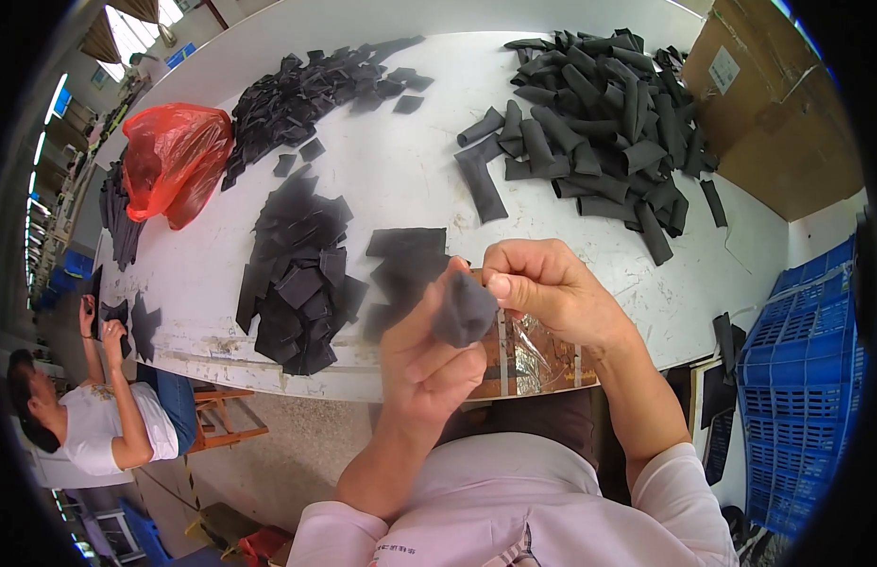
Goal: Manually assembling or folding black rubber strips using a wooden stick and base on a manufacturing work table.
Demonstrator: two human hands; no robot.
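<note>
Both of my hands are raised over the near edge of the white table [400,170]. My left hand [424,354] and my right hand [547,283] together grip one small dark grey fabric piece [465,310], pinched between the fingers of both. Just behind it lies a short stack of flat black fabric squares [407,250]. A bigger heap of black squares [297,274] sits to the left. A pile of rolled dark grey fabric tubes [599,113] fills the far right of the table.
A red plastic bag [174,156] lies at the far left, with more black pieces [315,90] behind it. A cardboard box [769,104] stands at the right, a blue crate [802,378] below it. Another person [108,416] sits at the left end, handling black pieces.
</note>
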